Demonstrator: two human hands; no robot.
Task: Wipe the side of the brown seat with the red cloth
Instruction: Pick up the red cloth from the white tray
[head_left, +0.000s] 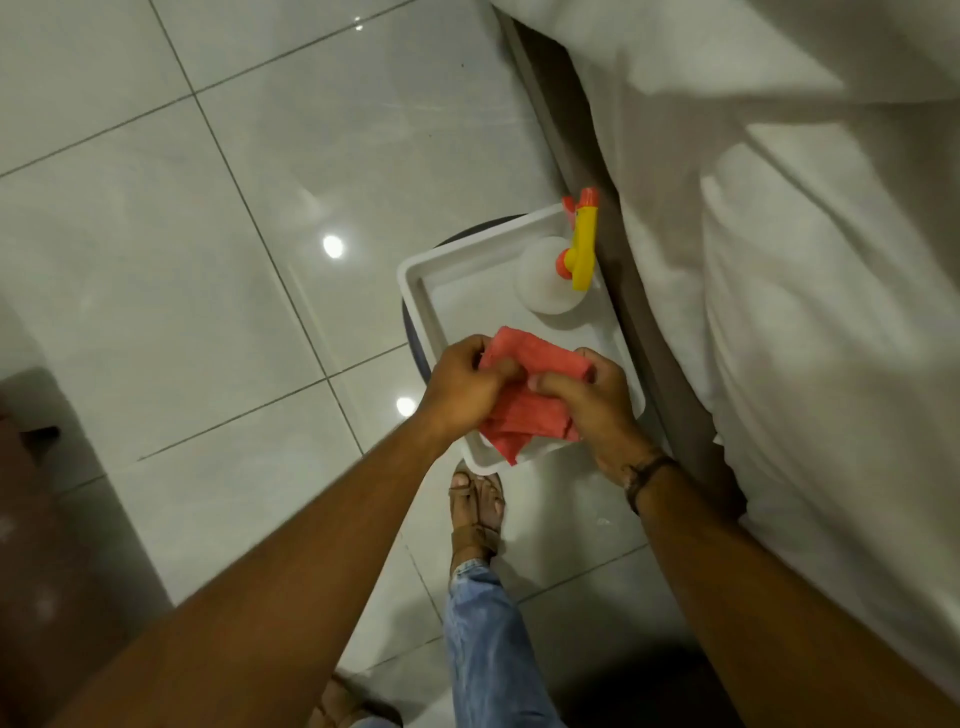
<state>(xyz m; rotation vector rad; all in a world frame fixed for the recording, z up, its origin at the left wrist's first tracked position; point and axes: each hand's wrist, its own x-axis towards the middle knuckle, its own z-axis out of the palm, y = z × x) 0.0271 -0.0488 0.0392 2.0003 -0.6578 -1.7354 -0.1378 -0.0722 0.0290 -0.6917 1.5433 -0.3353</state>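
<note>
The red cloth (524, 405) is bunched between both hands, just above the near end of a white tray (415, 291). My left hand (462, 387) grips its left part and my right hand (597, 400) grips its right part, thumbs almost touching. A fold hangs down below the hands over the tray's front rim. A dark brown piece of furniture (36, 519), perhaps the brown seat, shows only partly at the left edge, well away from both hands.
The tray rests on a dark round stool (410, 332) and holds a white spray bottle (545, 280) with a yellow and orange trigger. A bed with white sheets (779, 260) fills the right side. Glossy tiled floor (208, 234) lies to the left; my sandalled foot (478, 509) stands below the tray.
</note>
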